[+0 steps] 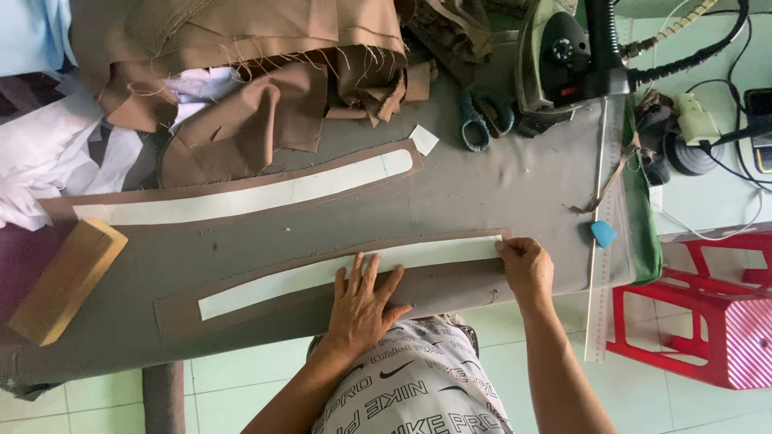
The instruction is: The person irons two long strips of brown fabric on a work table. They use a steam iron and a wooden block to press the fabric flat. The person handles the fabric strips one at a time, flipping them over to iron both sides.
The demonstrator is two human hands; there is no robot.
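A long curved brown fabric strip [265,309] with a white interfacing strip [273,283] on it lies near the front edge of the grey ironing board [482,185]. My left hand [362,301] presses flat on the strip's middle, fingers spread. My right hand [527,265] pinches the strip's right end, where the brown edge folds over the white. A second brown strip with a white strip [249,195] lies farther back, untouched.
A heap of brown cloth pieces [241,72] and white scraps [48,153] fills the back left. A wooden block [66,280] sits at the left. Scissors [485,116], an iron [559,56], a long ruler [603,233], blue chalk [603,234], a red stool [708,309].
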